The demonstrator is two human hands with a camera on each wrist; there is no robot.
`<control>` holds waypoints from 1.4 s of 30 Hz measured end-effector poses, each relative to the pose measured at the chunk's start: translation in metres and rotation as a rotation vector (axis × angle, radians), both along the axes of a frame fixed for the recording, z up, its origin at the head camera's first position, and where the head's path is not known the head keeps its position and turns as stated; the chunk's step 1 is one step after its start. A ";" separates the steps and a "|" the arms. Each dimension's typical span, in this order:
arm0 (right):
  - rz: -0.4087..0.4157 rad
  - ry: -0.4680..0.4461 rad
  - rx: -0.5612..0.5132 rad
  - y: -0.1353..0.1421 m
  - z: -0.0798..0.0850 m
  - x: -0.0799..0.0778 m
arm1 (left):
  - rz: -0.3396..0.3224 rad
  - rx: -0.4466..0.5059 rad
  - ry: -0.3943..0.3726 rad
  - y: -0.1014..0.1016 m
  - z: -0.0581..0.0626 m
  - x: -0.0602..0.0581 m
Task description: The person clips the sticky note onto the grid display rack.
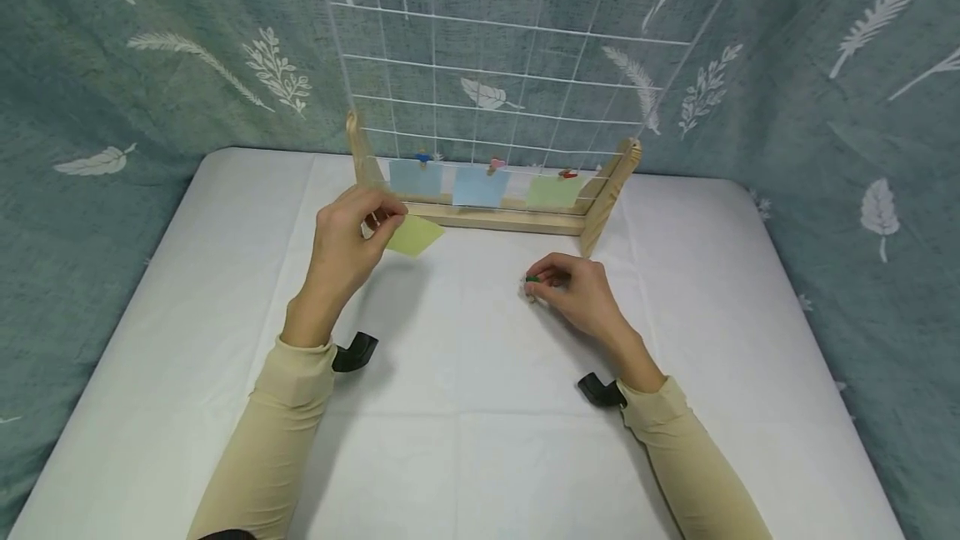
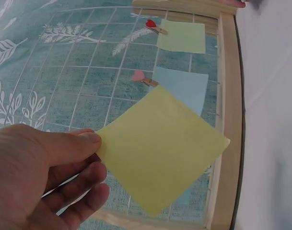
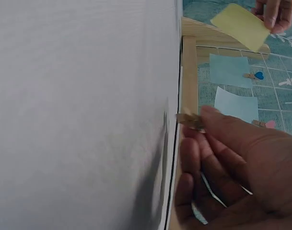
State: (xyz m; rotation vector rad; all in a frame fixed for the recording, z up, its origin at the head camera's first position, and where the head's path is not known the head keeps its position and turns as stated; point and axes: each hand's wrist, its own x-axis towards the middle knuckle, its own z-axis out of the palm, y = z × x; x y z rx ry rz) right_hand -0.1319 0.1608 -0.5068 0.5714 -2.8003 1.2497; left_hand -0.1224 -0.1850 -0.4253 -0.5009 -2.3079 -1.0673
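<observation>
My left hand (image 1: 347,233) pinches a yellow paper note (image 2: 160,153) by one corner between thumb and fingers, in front of the rack's left end. In the right wrist view the same note appears at the top. Over the table, to the right, my right hand (image 1: 576,288) pinches a small wooden clothespin (image 3: 190,120) at its fingertips; a bit of green (image 1: 532,278) shows on it in the head view. On the wire grid (image 1: 495,111) hang two blue notes (image 1: 480,187) and a pale green note (image 1: 553,191), each held by a heart clothespin: blue (image 1: 423,158), pink (image 1: 496,164) and red (image 1: 567,174).
A wooden stand (image 1: 495,219) holds the grid upright at the back of the white-covered table (image 1: 465,357). Behind it hangs a green leaf-patterned curtain (image 1: 187,98). Black wrist mounts (image 1: 356,352) stick out from both sleeves.
</observation>
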 end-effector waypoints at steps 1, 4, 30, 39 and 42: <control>-0.005 0.019 -0.010 -0.001 0.001 -0.001 | -0.001 0.004 0.000 0.001 0.001 -0.001; -0.009 0.066 -0.040 -0.005 0.006 -0.002 | -0.002 0.014 0.005 0.004 0.005 -0.003; 0.038 0.248 -0.187 -0.046 0.074 -0.001 | -0.017 0.113 0.091 0.030 0.018 -0.026; 0.013 0.315 -0.313 -0.055 0.085 -0.004 | -0.019 0.172 0.122 0.034 0.021 -0.036; 0.015 0.345 -0.356 -0.058 0.090 -0.008 | -0.013 0.192 0.129 0.035 0.022 -0.039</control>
